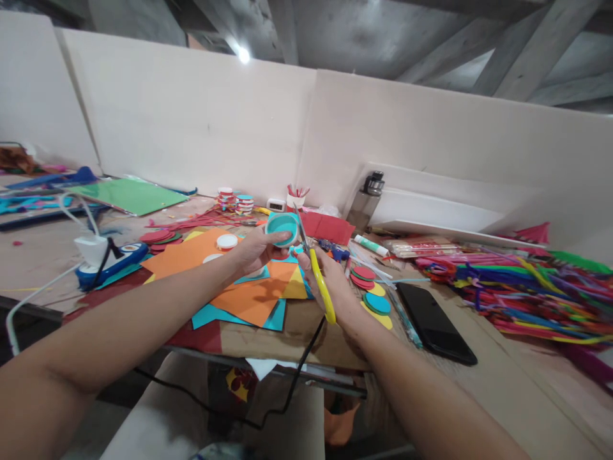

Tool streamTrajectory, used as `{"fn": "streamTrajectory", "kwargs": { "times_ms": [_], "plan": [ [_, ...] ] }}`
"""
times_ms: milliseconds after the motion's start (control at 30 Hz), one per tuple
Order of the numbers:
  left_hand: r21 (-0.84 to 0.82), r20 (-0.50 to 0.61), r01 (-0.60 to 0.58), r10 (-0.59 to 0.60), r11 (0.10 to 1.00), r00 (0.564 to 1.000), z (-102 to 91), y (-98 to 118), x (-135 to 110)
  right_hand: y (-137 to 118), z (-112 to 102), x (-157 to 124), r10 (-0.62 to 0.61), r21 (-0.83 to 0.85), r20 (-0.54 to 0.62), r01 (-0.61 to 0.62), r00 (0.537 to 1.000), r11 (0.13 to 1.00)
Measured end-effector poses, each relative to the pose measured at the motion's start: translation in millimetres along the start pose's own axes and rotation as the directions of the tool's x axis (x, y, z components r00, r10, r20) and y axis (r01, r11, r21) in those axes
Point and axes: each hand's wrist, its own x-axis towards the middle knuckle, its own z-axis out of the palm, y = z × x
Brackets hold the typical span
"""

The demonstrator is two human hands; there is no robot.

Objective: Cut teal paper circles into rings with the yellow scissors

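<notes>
My left hand (258, 250) is closed on a small round white-rimmed lid (282, 228) with a turquoise inside, its thumb pressed on the near edge. Yellow-handled scissors (322, 284) are in my right hand (330, 275), blades pointing up beside the lid's right edge. Whether the blades touch the lid I cannot tell. Below the hands lie orange sheets (249, 297) and turquoise sheets (215, 317), overlapping. Another white round lid (227, 241) rests on the orange sheet, left of my left hand.
To the right are red discs (363, 276), turquoise discs (377, 303), a black phone (435, 322) and a heap of pipe cleaners (517, 281). A blue power strip (112, 263) stands left. A bottle (364, 203) leans at the back. A black cable (297, 383) hangs over the table's front edge.
</notes>
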Motion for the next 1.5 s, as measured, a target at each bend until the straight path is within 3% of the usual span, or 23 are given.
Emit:
{"fn": "streamTrajectory", "kwargs": {
  "times_ms": [433, 900, 1233, 1500],
  "plan": [
    [-0.038, -0.08, -0.028, 0.025, 0.999, 0.997, 5.6, 2, -1, 1, 0, -1, 0.026, -0.003, 0.01, -0.026, 1.0, 1.0],
    [-0.036, -0.093, -0.021, 0.017, 0.999, 0.995, 4.5, 3, 1, 4, 4, -1, 0.032, 0.031, -0.017, -0.031, 0.999, 0.999],
    [-0.051, -0.225, -0.03, 0.018, 0.998, 0.974, 6.2, 6, 2, -3, 1, -2, 0.047, 0.01, -0.016, -0.046, 0.999, 0.999],
    [-0.011, -0.135, 0.0, -0.001, 1.0, 0.991, 3.6, 6, 1, -8, -1, -2, -0.004, -0.011, 0.024, 0.005, 1.0, 1.0]
  ]
}}
